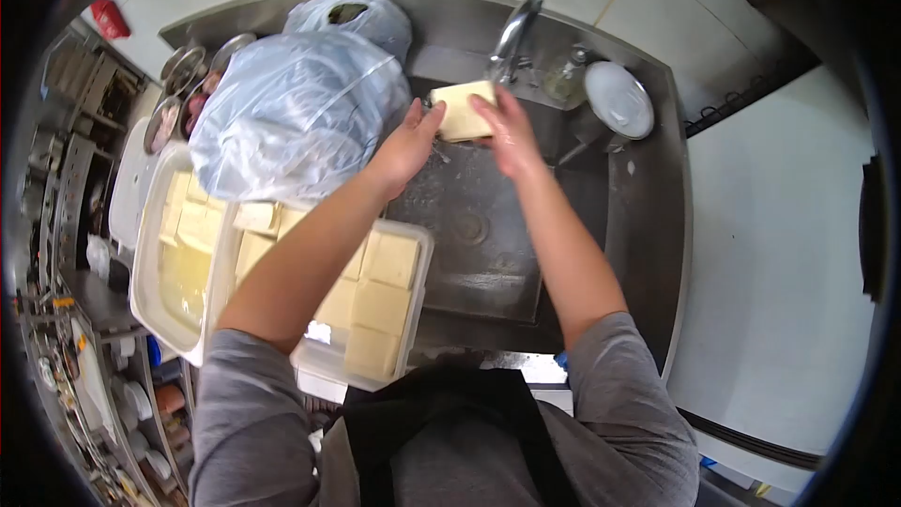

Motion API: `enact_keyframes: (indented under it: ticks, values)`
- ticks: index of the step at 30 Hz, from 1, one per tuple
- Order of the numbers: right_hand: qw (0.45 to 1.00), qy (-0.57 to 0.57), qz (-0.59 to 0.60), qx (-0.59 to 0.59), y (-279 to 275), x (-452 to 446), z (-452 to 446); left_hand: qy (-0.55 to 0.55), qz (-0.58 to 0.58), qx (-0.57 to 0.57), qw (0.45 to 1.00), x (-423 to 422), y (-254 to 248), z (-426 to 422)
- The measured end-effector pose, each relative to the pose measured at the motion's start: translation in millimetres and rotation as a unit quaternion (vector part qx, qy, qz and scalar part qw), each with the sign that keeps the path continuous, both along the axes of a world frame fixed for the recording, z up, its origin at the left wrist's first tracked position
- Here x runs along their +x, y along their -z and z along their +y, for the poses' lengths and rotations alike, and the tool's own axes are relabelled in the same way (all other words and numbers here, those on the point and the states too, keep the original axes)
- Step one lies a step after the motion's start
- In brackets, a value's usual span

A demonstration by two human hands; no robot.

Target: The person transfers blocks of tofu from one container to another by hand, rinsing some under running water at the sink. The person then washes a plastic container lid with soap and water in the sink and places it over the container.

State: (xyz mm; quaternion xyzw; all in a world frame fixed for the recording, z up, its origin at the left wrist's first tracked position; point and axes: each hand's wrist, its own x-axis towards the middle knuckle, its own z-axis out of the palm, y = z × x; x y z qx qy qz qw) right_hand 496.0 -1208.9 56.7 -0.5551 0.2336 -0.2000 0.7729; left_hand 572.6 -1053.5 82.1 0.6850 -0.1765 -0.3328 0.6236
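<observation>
Between my two hands is a pale yellow block of tofu [464, 109], held over the sink [479, 225] close below the faucet [514, 36]. My left hand [411, 145] grips its left end, thumb on the near side. On the right end, my right hand [510, 131] has its thumb on top and its fingers underneath, mostly hidden. Beneath my left forearm, a white plastic tub [420, 272] holds several similar tofu blocks in rows. A second tub [143, 253] farther left contains more blocks and yellowish liquid.
A large, full plastic bag [296, 113] stands left of the sink, with a smaller bag [380, 23] behind it. Metal bowls [183, 66] sit at the far left. Right of the faucet are a glass bottle [566, 80] and a white plate [619, 101].
</observation>
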Motion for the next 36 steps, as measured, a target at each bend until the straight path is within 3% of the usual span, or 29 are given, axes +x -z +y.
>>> enact_keyframes:
  ticks: [2, 3, 5, 6, 7, 8, 9, 10, 12, 15, 17, 18, 20, 30, 33, 35, 36]
  values:
    - [0.994, 0.023, 0.019, -0.102, 14, -20, -6, 0.098, -0.099, 0.08, 0.987, -1, -20, 49]
    - [0.983, 0.034, 0.024, -0.178, 29, -29, -14, 0.087, -0.093, 0.084, 0.988, 3, -33, 78]
    - [0.892, 0.035, 0.131, -0.432, 17, -58, -11, 0.262, -0.175, 0.127, 0.94, 10, -58, 133]
    - [0.878, 0.036, 0.147, -0.453, 11, -70, -3, 0.254, -0.171, 0.129, 0.943, 11, -64, 159]
    - [0.864, 0.037, 0.163, -0.476, 3, -80, 6, 0.256, -0.243, 0.175, 0.919, 11, -68, 183]
    - [0.874, 0.018, 0.158, -0.458, -5, -89, 16, 0.256, -0.313, 0.22, 0.888, 10, -69, 204]
    - [0.874, 0.012, 0.158, -0.46, -16, -95, 34, 0.251, -0.31, 0.22, 0.89, 6, -67, 223]
    - [0.937, 0.009, 0.09, -0.338, -30, -100, 53, 0.231, -0.328, 0.226, 0.888, 1, -63, 240]
    - [0.997, -0.012, -0.011, -0.074, -42, -107, 92, 0.207, -0.303, 0.217, 0.905, -12, -55, 266]
    - [0.966, -0.081, -0.018, 0.243, -45, -109, 158, 0.175, -0.097, 0.11, 0.974, -37, -28, 286]
    - [0.952, -0.122, 0.039, 0.278, -32, -105, 206, 0.146, -0.055, 0.055, 0.986, -53, -24, 289]
    - [0.926, -0.137, 0.084, 0.342, -33, -101, 230, 0.117, 0.069, 0.045, 0.99, -61, -32, 289]
    - [0.894, -0.217, 0.092, 0.381, -22, -99, 266, 0.076, 0.288, -0.02, 0.954, -65, -15, 297]
    - [0.848, -0.248, 0.223, 0.413, -18, -113, 322, 0.162, 0.39, 0.163, 0.892, -50, -9, 324]
    - [0.842, -0.298, 0.266, 0.364, -16, -122, 303, 0.175, 0.401, 0.205, 0.876, -48, -1, 316]
    - [0.848, -0.373, 0.348, 0.148, -11, -124, 287, 0.191, 0.407, 0.223, 0.865, -42, 2, 312]
    - [0.849, -0.367, 0.348, 0.154, -10, -124, 282, 0.202, 0.415, 0.236, 0.855, -40, 3, 309]
